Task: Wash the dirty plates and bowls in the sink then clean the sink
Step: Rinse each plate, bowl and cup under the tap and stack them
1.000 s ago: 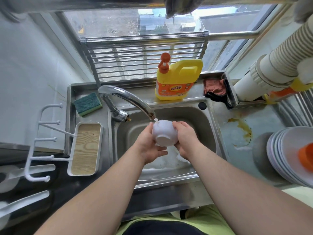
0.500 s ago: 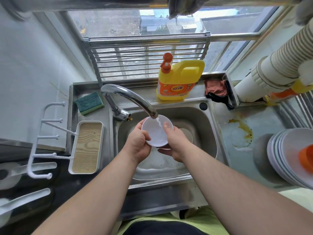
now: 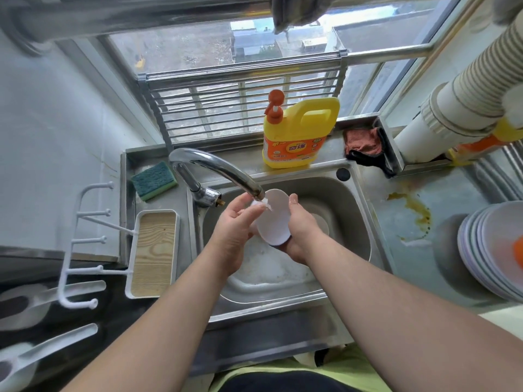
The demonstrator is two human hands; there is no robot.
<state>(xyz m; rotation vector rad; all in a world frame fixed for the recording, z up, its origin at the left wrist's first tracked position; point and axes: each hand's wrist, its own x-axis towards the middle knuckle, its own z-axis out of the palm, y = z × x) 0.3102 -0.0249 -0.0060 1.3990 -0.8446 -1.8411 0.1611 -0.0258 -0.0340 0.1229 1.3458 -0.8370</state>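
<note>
Bowl (image 3: pixel 274 219) sits tilted over the sink (image 3: pixel 353 222), its white inside turned toward me, right under the tap spout (image 3: pixel 220 171) where water strikes its upper rim; I see my right hand (image 3: pixel 300 230) gripping it from the right side and from beneath, thumb hooked over the rim and the other fingers curled under the base; my left hand (image 3: pixel 235 224) is at the bowl's left edge with its fingers fairly straight and loose, fingertips touching the rim near the water, not wrapped round anything; sudsy water lies in the bottom of the sink below both hands, and a pale round shape shows behind my right wrist, which I cannot identify for certain; on the back ledge stands a yellow detergent bottle (image 3: pixel 297 137) with an orange pump, with a crumpled reddish cloth (image 3: pixel 363 144) to its right; a green sponge (image 3: pixel 154 179) lies on the left ledge behind a white tray (image 3: pixel 154 253) with a wood-grain bottom; a stack of white plates (image 3: pixel 492 247) leans at the far right on the counter (image 3: pixel 452 199), near a yellowish stain (image 3: pixel 416 213).
</note>
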